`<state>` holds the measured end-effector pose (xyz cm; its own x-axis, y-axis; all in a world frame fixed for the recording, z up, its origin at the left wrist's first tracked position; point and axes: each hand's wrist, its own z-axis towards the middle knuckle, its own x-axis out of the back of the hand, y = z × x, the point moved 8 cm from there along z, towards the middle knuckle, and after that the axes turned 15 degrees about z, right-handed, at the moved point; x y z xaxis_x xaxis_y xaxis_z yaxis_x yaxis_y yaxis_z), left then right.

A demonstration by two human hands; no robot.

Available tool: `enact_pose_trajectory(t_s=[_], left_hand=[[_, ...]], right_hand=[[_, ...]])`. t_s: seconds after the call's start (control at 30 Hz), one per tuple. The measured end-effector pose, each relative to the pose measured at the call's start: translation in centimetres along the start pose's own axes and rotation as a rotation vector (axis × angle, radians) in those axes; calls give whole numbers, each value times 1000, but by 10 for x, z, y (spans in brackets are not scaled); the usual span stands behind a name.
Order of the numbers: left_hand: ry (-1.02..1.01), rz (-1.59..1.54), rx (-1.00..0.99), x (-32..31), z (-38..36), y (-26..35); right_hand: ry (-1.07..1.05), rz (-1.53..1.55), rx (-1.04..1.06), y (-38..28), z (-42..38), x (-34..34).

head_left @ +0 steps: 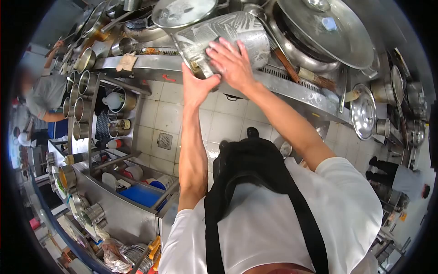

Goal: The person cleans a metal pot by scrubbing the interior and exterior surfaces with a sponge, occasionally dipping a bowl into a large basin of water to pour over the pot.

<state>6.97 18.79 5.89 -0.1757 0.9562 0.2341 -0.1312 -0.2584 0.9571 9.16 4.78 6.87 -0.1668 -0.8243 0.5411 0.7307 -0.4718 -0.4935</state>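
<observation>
- At the steel cooking range (292, 89), above its front ledge: a large steel pot (228, 39) tipped onto its side.
- Long axis runs left–right in the head view. Mouth faces left and slightly toward the wearer; base points right.
- Left hand (197, 86) grips the pot's lower rim from beneath, fingers wrapped on the edge.
- Right hand (232, 64) lies spread flat on the pot's wall, pressing it, fingers toward the mouth.
- Pot is held off the ledge between both hands; contents cannot be made out.
- Range top: a big domed lid (328, 32) on a wok at right, a second round lid (182, 11) behind the pot.
- Floor: pale tiles (159, 114) with a square drain (164, 140).
- Left side: a steel counter (114, 214) with round containers (80, 96) in a row, and a blue tub (141, 195).
- Another person in grey (43, 96) at far left.
</observation>
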Motion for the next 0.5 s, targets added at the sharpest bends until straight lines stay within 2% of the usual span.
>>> enact_pose_trajectory(t_s=[0.03,0.1,0.2,0.3,0.33,0.37,0.43,0.5], left_hand=[[32,44,-35,3,0,0],[-12,34,9,1,-2,-4],[-31,-1,97,1,-3,-8],[10,-50,34,-1,-6,-5],[53,-6,-55,1,-7,2],[58,-6,-64,4,-1,2],[-46,-31,17,-1,-2,0],[-75,-44,53,-2,-1,1]], right_hand=[[3,9,2,7,28,-5],[-49,-119,-167,31,73,-12],[-88,-130,-124,16,59,-8],[-69,-28,-123,-12,-44,-1],[-71,-28,-110,-8,-37,0],[-67,-96,-79,-1,-27,3],[-69,-165,-80,-1,-3,10],[19,-64,-95,0,40,4]])
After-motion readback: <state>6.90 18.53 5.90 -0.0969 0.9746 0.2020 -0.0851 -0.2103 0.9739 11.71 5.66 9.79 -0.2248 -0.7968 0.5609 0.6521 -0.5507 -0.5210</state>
